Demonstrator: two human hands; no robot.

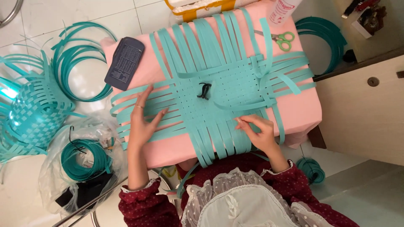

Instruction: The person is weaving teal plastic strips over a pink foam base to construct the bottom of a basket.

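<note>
A flat mat woven from teal strips (219,90) lies on a pink padded table (301,111), loose strip ends fanning out on all sides. A black clip (204,90) sits at the mat's middle. My left hand (143,120) lies flat with fingers spread on the loose strips at the mat's left side. My right hand (259,130) pinches a teal strip at the mat's near right edge, fingers curled on it.
A dark flat calculator-like device (125,62) lies at the table's left corner, green-handled scissors (281,40) at the far right. Teal strip coils (80,59) and a half-woven teal basket (29,113) lie on the floor left. A plastic bag with coiled strip (82,162) sits near left. A wooden cabinet (366,109) stands right.
</note>
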